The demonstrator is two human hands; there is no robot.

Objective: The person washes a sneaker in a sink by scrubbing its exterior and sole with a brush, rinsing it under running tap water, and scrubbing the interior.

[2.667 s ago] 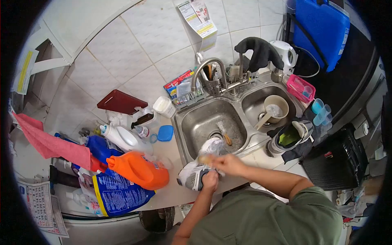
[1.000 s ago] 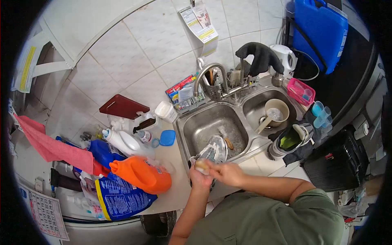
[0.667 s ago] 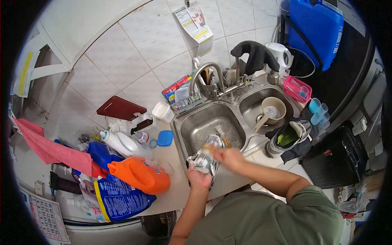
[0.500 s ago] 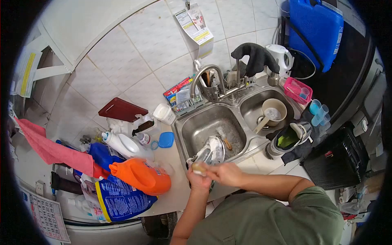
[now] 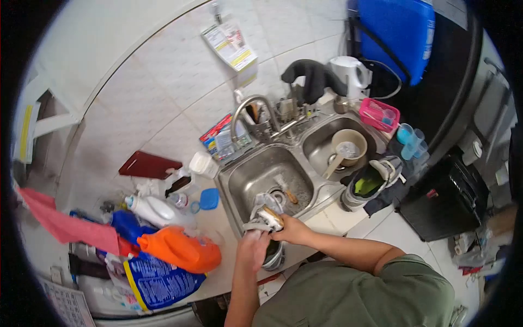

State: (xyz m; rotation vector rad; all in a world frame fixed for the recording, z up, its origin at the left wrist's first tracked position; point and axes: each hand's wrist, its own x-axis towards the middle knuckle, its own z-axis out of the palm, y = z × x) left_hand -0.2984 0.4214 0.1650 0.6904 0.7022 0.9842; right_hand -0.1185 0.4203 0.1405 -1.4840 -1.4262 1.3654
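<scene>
At the front edge of the left sink basin (image 5: 245,173), a wet grey and white shoe (image 5: 274,258) hangs below my hands. My left hand (image 5: 254,248) is at the shoe's upper part, blurred, with its fingers around the pale shoe tongue. My right hand (image 5: 293,230) is closed on a wooden brush (image 5: 272,217), whose bristles are covered in white foam. The brush lies against the shoe's upper part. A second brush with a wooden handle (image 5: 291,197) rests in the left basin near the drain.
A beige dipper (image 5: 349,147) sits in the right basin. Another shoe (image 5: 366,185) stands on the counter at right, by a pink basket (image 5: 379,114). Left of the sink are an orange jug (image 5: 180,249), a white bottle (image 5: 159,211) and a blue lid (image 5: 209,199). The faucet (image 5: 256,100) arches above.
The view has shifted, so the surroundings appear further left and tilted. The shoe has been turned, its opening now lower. My left hand has moved onto the tongue, with the brush beside it.
</scene>
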